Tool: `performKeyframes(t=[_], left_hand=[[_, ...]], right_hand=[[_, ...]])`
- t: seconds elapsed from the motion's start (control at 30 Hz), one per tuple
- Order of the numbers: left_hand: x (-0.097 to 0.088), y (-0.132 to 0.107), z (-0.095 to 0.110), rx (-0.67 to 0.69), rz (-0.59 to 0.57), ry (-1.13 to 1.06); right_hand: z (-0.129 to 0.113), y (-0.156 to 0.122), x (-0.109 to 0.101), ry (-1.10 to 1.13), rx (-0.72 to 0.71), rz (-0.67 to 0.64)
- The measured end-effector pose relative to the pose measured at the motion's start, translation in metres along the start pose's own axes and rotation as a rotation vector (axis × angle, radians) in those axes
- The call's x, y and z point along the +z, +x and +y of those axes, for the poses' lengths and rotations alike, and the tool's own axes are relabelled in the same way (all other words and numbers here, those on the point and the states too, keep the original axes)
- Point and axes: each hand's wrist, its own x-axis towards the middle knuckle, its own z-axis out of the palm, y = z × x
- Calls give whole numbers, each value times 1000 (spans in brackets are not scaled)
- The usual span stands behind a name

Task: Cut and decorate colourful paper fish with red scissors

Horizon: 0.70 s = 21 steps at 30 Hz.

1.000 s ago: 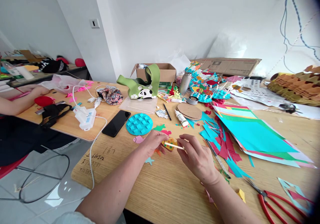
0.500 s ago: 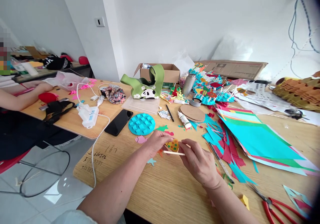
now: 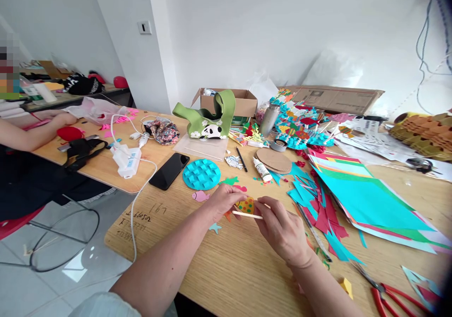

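The thin wooden stick (image 3: 247,215) sits just above the table (image 3: 240,270), crosswise under a spotted yellow paper cutout (image 3: 245,206). Right hand (image 3: 282,230) pinches one end between thumb and fingertips, left hand (image 3: 222,201) pinches the cutout against it, probably so neither slips. Glue bottle (image 3: 262,169) and teal paper disc (image 3: 201,174) lie close behind

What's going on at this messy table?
A person works with both hands over a wooden table. The left hand pinches a spotted yellow cut-out, and the right hand holds a thin stick against it. Coloured paper sheets, scissors and a glue bottle lie around them. Another person's arm rests at the far left.
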Motion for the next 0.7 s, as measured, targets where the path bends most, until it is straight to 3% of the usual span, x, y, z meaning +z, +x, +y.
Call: performKeyframes(t=[0.7], left_hand=[[0, -2, 1, 19, -8, 60]], right_hand=[[1, -1, 2, -5, 7, -24]])
